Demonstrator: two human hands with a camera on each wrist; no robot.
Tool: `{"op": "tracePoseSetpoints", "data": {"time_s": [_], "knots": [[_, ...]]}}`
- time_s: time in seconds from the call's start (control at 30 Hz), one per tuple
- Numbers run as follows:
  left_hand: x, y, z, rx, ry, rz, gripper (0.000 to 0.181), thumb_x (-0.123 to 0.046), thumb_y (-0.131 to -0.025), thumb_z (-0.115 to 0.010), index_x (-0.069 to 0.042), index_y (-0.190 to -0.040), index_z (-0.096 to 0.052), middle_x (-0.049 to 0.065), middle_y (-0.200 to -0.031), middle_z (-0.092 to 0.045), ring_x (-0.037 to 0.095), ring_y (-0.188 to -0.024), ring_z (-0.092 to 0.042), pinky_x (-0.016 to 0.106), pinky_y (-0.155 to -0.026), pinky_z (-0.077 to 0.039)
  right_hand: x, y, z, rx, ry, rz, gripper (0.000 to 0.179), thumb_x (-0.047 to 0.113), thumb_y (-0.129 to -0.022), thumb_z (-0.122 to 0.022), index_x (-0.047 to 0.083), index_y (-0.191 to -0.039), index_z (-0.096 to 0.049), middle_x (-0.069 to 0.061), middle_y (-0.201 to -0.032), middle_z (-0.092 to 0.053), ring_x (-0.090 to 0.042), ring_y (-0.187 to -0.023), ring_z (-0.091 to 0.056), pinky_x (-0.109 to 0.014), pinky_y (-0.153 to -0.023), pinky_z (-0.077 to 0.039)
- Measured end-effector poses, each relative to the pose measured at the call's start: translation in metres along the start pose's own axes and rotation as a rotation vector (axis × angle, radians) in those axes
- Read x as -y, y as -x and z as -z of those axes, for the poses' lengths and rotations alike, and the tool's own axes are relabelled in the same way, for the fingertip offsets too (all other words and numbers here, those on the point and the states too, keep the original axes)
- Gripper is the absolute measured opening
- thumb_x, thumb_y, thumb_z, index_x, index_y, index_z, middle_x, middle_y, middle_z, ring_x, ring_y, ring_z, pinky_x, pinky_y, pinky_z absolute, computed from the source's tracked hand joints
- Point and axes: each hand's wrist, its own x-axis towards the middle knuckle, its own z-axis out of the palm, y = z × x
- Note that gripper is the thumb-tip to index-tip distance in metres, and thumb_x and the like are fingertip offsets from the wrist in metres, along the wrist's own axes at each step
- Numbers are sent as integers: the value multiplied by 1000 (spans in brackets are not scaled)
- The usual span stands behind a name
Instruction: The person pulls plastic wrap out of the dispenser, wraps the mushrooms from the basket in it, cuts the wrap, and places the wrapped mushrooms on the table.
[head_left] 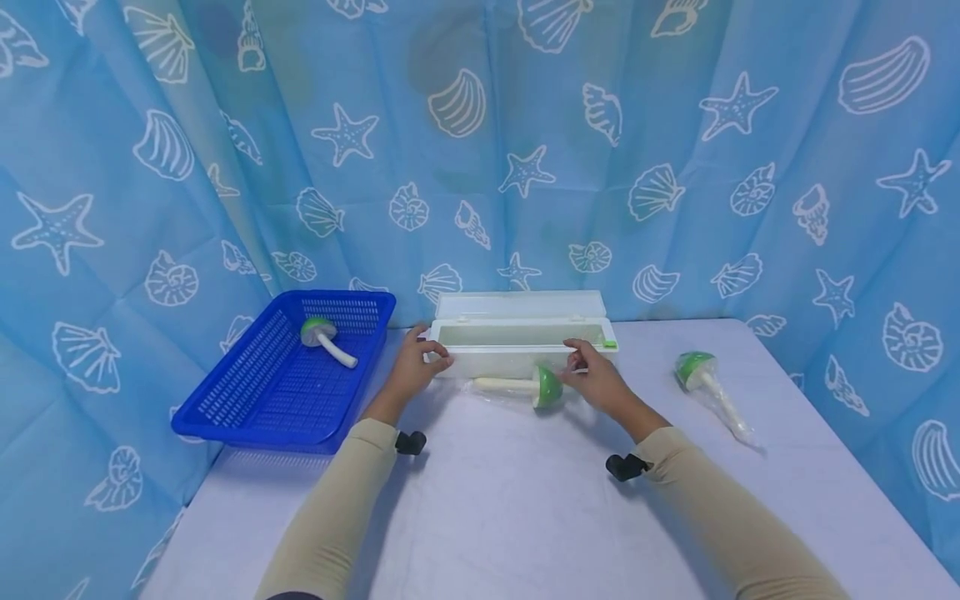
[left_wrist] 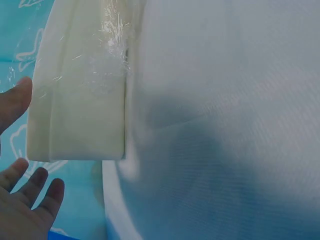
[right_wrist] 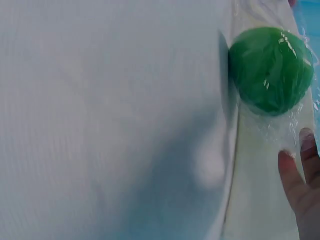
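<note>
A long white cling film box (head_left: 495,363) stands at the back of the table with its lid (head_left: 521,303) raised. Against its front lies a toy mushroom (head_left: 550,387) with a green cap and pale stem, under clear film (left_wrist: 95,65). My left hand (head_left: 414,363) is at the box's left end, thumb and fingers spread apart, the thumb by its edge. At the right end, my right hand (head_left: 596,379) has its fingertips (right_wrist: 286,159) by the film beside the green cap. Whether either hand touches the film is hard to tell.
A blue basket (head_left: 348,417) on the left holds another green-capped mushroom (head_left: 324,337). On the right lies a film-wrapped mushroom (head_left: 708,383). A small green piece (head_left: 609,343) sits at the box's right end. A blue shell-patterned curtain (head_left: 465,167) hangs behind the white-covered table (head_left: 510,517).
</note>
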Motion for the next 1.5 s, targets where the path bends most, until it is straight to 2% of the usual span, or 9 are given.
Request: {"op": "tracePoseSetpoints", "data": {"time_s": [0.13, 0.4, 0.63, 0.7, 0.8, 1.0, 1.13, 1.3, 1.5], "knots": [[1, 2, 1, 0, 0, 0, 11, -17, -88, -74, -6, -87, -72, 23, -150, -32, 43, -130, -40, 56, -103, -35, -1, -2, -7, 29, 47, -27, 78, 19, -80, -81, 2, -145, -41, -9, -97, -48, -30, -107, -51, -46, -91, -44], [2, 9, 1, -5, -34, -79, 9, -13, -86, -75, -7, -82, -72, 23, -143, -41, 42, -129, -40, 57, -105, -32, -10, -5, -18, -109, 92, -18, 17, 17, -86, -75, 6, -99, -75, -5, -90, -63, -21, -80, -55, -33, -64, -48], [-8, 23, -2, -35, -257, -248, 10, -18, -82, -79, -15, -75, -71, 15, -122, -54, 35, -114, -45, 56, -97, -32, -4, -7, -26, -215, 308, 170, 10, 13, -88, -73, 5, -85, -68, -4, -104, -54, -24, -97, -56, -39, -83, -48], [-13, 26, -5, -2, -313, -293, 11, -19, -82, -78, -17, -74, -70, 11, -116, -56, 31, -110, -47, 53, -94, -34, 1, -6, -27, -196, 420, 215, 12, 13, -91, -70, 5, -86, -63, -5, -107, -51, -23, -97, -56, -38, -84, -48], [-20, 30, -12, 124, -324, -348, 11, -17, -83, -77, -15, -76, -69, 5, -101, -61, 25, -98, -54, 44, -89, -41, 8, -5, -28, -135, 551, 235, 13, 14, -95, -63, 6, -89, -55, -7, -100, -48, -22, -87, -55, -37, -77, -49], [-35, 31, -29, 398, -385, -421, 4, -15, -87, -73, -14, -85, -70, -5, -84, -63, 12, -81, -59, 30, -76, -48, 15, -10, -34, 7, 549, 68, 15, 20, -103, -48, 11, -91, -46, -2, -81, -48, -18, -71, -49, -33, -63, -44], [-46, 24, -46, 398, -446, -453, 5, -19, -86, -75, -15, -86, -72, -3, -86, -55, 13, -81, -51, 29, -74, -45, 17, -11, -33, 43, 501, 20, 14, 21, -104, -45, 10, -97, -50, -2, -81, -52, -18, -73, -51, -35, -66, -45], [-49, 19, -62, 347, -449, -412, 6, -23, -83, -79, -21, -80, -74, 0, -95, -43, 17, -89, -40, 31, -78, -38, 20, -6, -38, 55, 478, 6, 14, 20, -104, -46, 10, -101, -56, 0, -83, -56, -17, -76, -52, -36, -70, -46], [-47, 17, -67, 430, -302, -318, 12, -16, -87, -71, -18, -98, -74, 2, -99, -47, 17, -94, -43, 34, -85, -38, 17, 1, -34, 23, 493, 37, 13, 20, -103, -50, 10, -101, -58, 2, -80, -56, -16, -73, -52, -35, -67, -46]]}}
